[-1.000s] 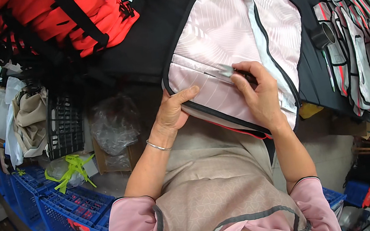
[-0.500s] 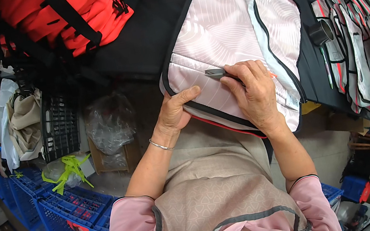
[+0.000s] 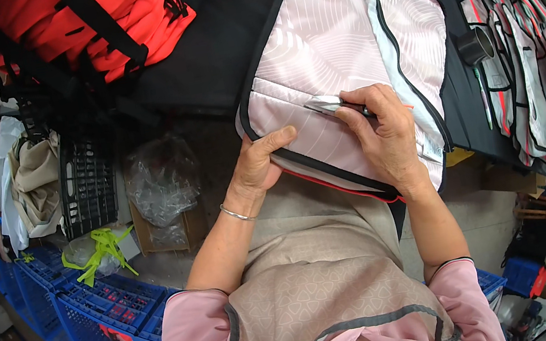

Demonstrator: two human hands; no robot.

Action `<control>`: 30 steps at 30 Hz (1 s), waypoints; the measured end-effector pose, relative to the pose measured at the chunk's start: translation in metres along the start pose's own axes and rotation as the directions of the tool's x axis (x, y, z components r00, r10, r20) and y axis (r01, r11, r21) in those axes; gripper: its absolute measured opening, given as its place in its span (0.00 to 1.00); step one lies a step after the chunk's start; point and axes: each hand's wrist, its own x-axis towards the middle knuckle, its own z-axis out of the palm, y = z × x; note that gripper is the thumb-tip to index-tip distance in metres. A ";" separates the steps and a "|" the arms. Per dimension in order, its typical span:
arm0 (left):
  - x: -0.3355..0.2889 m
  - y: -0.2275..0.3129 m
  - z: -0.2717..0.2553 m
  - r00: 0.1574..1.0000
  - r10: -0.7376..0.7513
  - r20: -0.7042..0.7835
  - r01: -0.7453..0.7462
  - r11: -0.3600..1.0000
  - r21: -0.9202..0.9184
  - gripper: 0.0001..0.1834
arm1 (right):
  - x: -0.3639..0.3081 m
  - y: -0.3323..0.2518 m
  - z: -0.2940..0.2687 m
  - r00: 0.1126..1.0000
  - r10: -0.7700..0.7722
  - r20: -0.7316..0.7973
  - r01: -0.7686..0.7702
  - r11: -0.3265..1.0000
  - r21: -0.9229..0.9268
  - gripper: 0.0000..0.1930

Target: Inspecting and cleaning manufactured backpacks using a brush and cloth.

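A pale pink patterned fabric piece (image 3: pixel 324 46) with black binding and a long black zipper lies tilted before me, its near edge over my lap. My left hand (image 3: pixel 261 160) is closed on its near left corner, thumb on top and the fingers hidden underneath. My right hand (image 3: pixel 386 133) is closed round a pair of thread snips (image 3: pixel 328 104), blades pointing left. The blade tips lie at or just above the seam across the pink panel; contact cannot be made out. Red binding shows along the lower edge.
The fabric rests partly on a black-covered table (image 3: pixel 187 69). Red bags with black straps (image 3: pixel 98 33) are heaped at the far left. At right stand a dark metal cup (image 3: pixel 474 47) and several grey pieces with red strips (image 3: pixel 525 78). Blue crates (image 3: pixel 103 300) stand at lower left.
My right hand has shifted slightly right, and the snips have turned so their blades catch the light. My left hand stays in place on the corner.
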 end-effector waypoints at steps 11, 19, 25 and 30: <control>-0.030 -0.016 -0.003 0.997 -0.035 -0.068 0.029 0.995 -0.092 0.38 | 0.003 0.041 0.027 0.906 0.421 -0.036 -0.382 0.852 0.357 0.08; -0.055 -0.071 0.042 0.965 0.085 -0.248 -0.041 0.983 0.177 0.40 | -0.007 0.050 0.054 0.905 0.414 -0.103 -0.321 0.819 0.476 0.10; -0.035 -0.075 0.041 0.964 -0.074 -0.256 0.051 0.994 -0.094 0.30 | -0.014 0.033 0.030 0.895 0.445 0.010 -0.382 0.756 0.532 0.09; -0.034 -0.059 0.036 0.974 -0.141 -0.177 0.114 0.982 -0.152 0.26 | -0.042 0.024 -0.012 0.987 0.113 -0.115 -0.108 0.993 0.045 0.10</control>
